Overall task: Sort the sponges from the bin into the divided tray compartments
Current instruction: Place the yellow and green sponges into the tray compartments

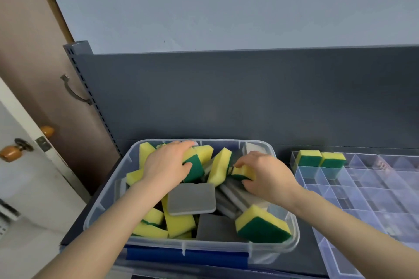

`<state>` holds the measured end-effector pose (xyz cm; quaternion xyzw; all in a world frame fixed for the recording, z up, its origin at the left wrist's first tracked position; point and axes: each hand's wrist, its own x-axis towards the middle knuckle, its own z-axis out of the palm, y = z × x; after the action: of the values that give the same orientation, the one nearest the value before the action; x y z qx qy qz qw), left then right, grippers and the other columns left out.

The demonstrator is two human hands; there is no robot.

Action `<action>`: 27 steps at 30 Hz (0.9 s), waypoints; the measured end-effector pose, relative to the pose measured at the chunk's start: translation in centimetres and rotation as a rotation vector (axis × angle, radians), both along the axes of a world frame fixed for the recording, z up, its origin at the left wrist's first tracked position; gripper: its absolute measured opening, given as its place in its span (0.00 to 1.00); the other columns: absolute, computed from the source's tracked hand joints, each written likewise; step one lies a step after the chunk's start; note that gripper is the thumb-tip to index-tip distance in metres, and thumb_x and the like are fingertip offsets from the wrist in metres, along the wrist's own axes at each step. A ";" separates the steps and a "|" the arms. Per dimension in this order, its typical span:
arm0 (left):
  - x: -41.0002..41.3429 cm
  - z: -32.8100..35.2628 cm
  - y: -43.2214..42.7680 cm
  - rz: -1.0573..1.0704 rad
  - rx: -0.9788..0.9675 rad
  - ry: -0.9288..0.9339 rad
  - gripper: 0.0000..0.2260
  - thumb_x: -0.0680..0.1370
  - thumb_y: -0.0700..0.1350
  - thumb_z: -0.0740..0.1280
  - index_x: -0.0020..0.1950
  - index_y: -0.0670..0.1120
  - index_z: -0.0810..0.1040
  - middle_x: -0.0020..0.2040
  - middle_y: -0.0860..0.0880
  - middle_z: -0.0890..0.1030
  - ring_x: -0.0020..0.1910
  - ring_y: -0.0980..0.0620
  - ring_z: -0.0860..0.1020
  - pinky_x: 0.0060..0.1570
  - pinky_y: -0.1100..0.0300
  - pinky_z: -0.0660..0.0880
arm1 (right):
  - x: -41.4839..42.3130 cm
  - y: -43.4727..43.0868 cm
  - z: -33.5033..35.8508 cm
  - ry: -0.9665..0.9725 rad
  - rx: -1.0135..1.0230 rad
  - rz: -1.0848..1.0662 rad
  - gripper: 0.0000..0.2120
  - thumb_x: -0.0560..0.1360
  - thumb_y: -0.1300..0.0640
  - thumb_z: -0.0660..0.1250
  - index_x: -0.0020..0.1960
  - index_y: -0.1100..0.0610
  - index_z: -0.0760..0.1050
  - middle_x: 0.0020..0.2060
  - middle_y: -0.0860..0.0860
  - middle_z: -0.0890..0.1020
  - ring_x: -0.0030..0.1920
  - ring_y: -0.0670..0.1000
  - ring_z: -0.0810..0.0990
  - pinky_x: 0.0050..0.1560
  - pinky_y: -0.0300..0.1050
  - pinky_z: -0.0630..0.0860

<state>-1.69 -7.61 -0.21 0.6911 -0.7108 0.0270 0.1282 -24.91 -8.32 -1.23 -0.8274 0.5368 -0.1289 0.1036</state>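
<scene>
A clear plastic bin (108, 201) holds several yellow-and-green sponges and grey sponges. My left hand (166, 162) is inside it at the back, closed around a yellow-green sponge (194, 166). My right hand (267, 175) grips a smaller yellow-green sponge (243, 172) near the bin's right side. A flat grey sponge (191, 198) lies between my forearms. The clear divided tray (362, 190) sits to the right of the bin; two yellow-green sponges (309, 158) (332, 160) stand in its back-left compartments.
A dark grey shelf back panel (226, 97) rises behind the bin and tray. A brown door with a handle (74, 92) and a white door with orange knobs (13, 150) stand at the left. A blue latch (186, 253) fronts the bin.
</scene>
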 end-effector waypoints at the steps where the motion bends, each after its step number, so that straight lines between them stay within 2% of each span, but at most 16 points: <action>1: 0.0 0.5 0.0 -0.003 -0.010 -0.004 0.23 0.78 0.51 0.64 0.72 0.59 0.65 0.66 0.58 0.74 0.60 0.53 0.75 0.41 0.59 0.73 | -0.3 0.0 0.2 -0.029 -0.007 -0.005 0.17 0.69 0.54 0.66 0.57 0.45 0.73 0.52 0.43 0.76 0.45 0.48 0.74 0.42 0.45 0.75; 5: -0.3 3.4 -0.1 -0.026 -0.091 -0.009 0.22 0.78 0.52 0.63 0.71 0.59 0.66 0.63 0.57 0.74 0.60 0.52 0.75 0.47 0.56 0.74 | -1.8 0.0 1.7 -0.197 -0.010 0.000 0.14 0.68 0.54 0.70 0.53 0.44 0.75 0.46 0.40 0.80 0.43 0.46 0.76 0.46 0.46 0.77; 11: -2.3 7.2 -0.9 -0.123 -0.202 0.091 0.20 0.77 0.52 0.66 0.69 0.59 0.70 0.60 0.58 0.76 0.58 0.52 0.75 0.46 0.56 0.73 | -3.9 0.4 4.2 -0.364 -0.034 -0.057 0.17 0.69 0.55 0.73 0.55 0.45 0.76 0.41 0.35 0.77 0.42 0.42 0.77 0.47 0.37 0.75; 16: -5.3 7.1 -2.2 -0.270 -0.209 0.216 0.20 0.75 0.50 0.68 0.67 0.58 0.73 0.57 0.57 0.77 0.55 0.52 0.76 0.48 0.53 0.75 | -6.4 1.2 4.4 -0.424 -0.077 -0.168 0.18 0.67 0.57 0.74 0.55 0.44 0.77 0.43 0.37 0.79 0.44 0.44 0.78 0.48 0.39 0.76; 21: -9.0 5.9 -3.3 -0.405 -0.159 0.334 0.20 0.73 0.47 0.70 0.65 0.58 0.75 0.53 0.58 0.78 0.53 0.53 0.77 0.50 0.53 0.75 | -10.1 2.5 3.9 -0.421 -0.098 -0.305 0.19 0.68 0.59 0.73 0.57 0.46 0.77 0.44 0.36 0.78 0.44 0.43 0.77 0.46 0.35 0.74; 27: -14.0 4.5 -3.9 -0.522 -0.105 0.360 0.20 0.73 0.46 0.70 0.64 0.57 0.76 0.52 0.58 0.78 0.51 0.53 0.77 0.50 0.53 0.75 | -15.1 3.7 3.1 -0.406 -0.094 -0.430 0.21 0.69 0.60 0.72 0.61 0.50 0.76 0.49 0.43 0.79 0.48 0.47 0.78 0.52 0.43 0.78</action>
<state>-15.71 -11.56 4.31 0.4714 -0.8277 -0.0932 0.2898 -40.04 -4.65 1.83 -0.6559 0.6614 -0.3353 0.1410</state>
